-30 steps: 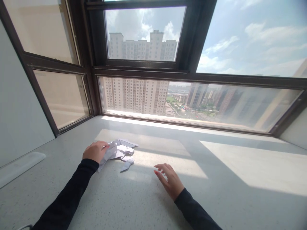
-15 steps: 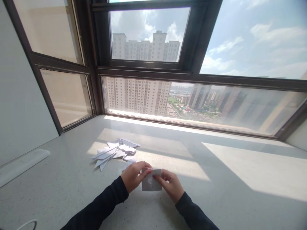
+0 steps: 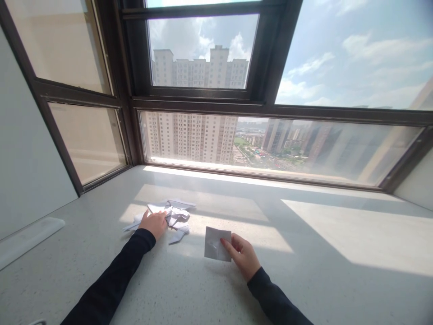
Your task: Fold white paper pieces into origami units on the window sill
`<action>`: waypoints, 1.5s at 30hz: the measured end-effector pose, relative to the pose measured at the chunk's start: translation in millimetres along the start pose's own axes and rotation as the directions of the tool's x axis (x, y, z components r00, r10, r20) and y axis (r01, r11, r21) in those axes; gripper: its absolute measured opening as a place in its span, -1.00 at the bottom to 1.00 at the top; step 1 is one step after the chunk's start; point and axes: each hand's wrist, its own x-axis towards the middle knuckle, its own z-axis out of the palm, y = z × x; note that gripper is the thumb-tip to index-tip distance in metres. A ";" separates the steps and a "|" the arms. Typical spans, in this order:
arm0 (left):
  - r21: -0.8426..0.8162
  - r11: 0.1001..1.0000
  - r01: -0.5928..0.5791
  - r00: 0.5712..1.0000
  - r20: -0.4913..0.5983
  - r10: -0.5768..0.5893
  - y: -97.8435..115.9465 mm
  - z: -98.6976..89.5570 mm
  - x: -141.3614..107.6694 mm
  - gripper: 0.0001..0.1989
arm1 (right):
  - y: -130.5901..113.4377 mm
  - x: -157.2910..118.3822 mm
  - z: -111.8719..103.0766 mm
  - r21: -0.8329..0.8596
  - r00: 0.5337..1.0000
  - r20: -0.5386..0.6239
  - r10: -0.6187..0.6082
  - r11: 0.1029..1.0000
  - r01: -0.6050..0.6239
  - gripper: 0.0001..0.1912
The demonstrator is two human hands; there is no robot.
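My right hand (image 3: pixel 244 255) pinches a small square piece of paper (image 3: pixel 214 248), grey in the shade, between thumb and fingers. The paper is held up above the sill, with a faint mark or crease near its middle. To the left, my left hand (image 3: pixel 154 224) lies on a loose pile of white folded paper pieces (image 3: pixel 178 216), its fingers stretched out over them. Some of the pieces are pointed. One piece (image 3: pixel 179 235) lies at the near side of the pile. Part of the pile is hidden under my left hand.
Both arms rest over a pale speckled windowsill (image 3: pixel 189 289) with patches of sunlight. Dark-framed windows (image 3: pixel 203 106) rise behind it. A long white strip-like object (image 3: pixel 32 241) lies along the left wall, and a bit of cable (image 3: pixel 38 322) shows at bottom left.
My left hand has let go of the square paper and moved left onto the pile. My right hand keeps the paper, now slightly higher. The view has shifted a little.
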 end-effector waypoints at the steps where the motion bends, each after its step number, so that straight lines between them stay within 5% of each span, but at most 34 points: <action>1: 0.002 1.000 0.019 1.000 -0.021 -0.019 0.1 -4.4 0.5 -0.63 | 0.0 0.1 -0.1 0.020 1.000 0.001 0.008 1.000 -0.008 -0.62; 4: -0.007 1.000 0.022 0.978 -0.208 -0.023 4.8 -22.9 0.4 -0.64 | -0.8 0.7 0.3 0.115 0.999 0.006 0.040 0.993 -0.041 -0.63; 9: -0.091 0.953 -0.290 0.799 -0.571 0.188 43.0 -49.0 -6.7 -0.63 | -6.2 3.2 -0.1 0.418 0.980 0.020 0.197 0.889 -0.187 -0.65; 15: -0.201 0.751 -0.629 0.712 -0.538 0.452 106.1 -21.8 -22.9 -0.62 | -13.1 4.6 -6.7 0.789 0.925 0.097 0.368 0.538 -0.297 -0.66; 19: -0.260 0.548 -0.795 0.593 -0.520 0.615 115.9 2.0 -27.9 -0.65 | -11.7 3.2 -3.0 0.757 0.922 0.182 0.342 0.549 -0.353 -0.64; 21: -0.363 0.472 -0.804 0.595 -0.511 0.620 111.8 4.9 -28.1 -0.63 | -10.0 4.1 -1.2 0.750 0.925 0.152 0.348 0.569 -0.337 -0.65; 23: -0.546 0.422 -0.723 0.687 -0.504 0.524 106.8 3.1 -27.7 -0.60 | -8.5 6.2 -1.9 0.764 0.928 0.087 0.362 0.574 -0.295 -0.66; 25: -0.787 0.322 -0.526 0.841 -0.423 0.338 104.4 0.0 -27.4 -0.59 | -7.0 8.4 -4.7 0.774 0.928 0.029 0.372 0.579 -0.256 -0.68; 27: -0.972 0.095 -0.215 0.964 -0.196 0.181 105.8 -1.4 -27.5 -0.57 | -5.5 9.5 -7.4 0.769 0.932 0.013 0.361 0.592 -0.241 -0.70; 28: -0.998 -0.036 -0.044 0.985 -0.049 0.166 107.7 -1.1 -27.6 -0.54 | -4.7 9.5 -8.0 0.761 0.937 0.028 0.348 0.601 -0.246 -0.71; 30: -0.949 -0.212 0.234 0.954 0.182 0.240 112.3 0.9 -28.2 -0.48 | -3.7 8.7 -7.9 0.731 0.945 0.091 0.313 0.624 -0.276 -0.71; 32: -0.899 -0.229 0.372 0.900 0.290 0.326 116.2 3.5 -29.0 -0.50 | -3.3 7.8 -7.3 0.699 0.948 0.137 0.287 0.650 -0.298 -0.70; 35: -0.881 -0.191 0.433 0.879 0.365 0.307 118.8 5.3 -30.0 -0.58 | -3.4 7.8 -8.9 0.687 0.950 0.021 0.311 0.686 -0.239 -0.69; 39: -0.842 -0.274 0.465 0.880 0.405 0.250 119.9 2.5 -31.4 -0.58 | -5.0 7.2 -11.3 0.616 0.918 -0.192 0.348 0.770 -0.163 -0.68; 45: -0.821 -0.335 0.463 0.861 0.326 0.391 123.5 1.7 -35.1 -0.50 | -9.7 0.6 -2.9 0.401 0.971 -0.125 0.203 0.906 -0.138 -0.67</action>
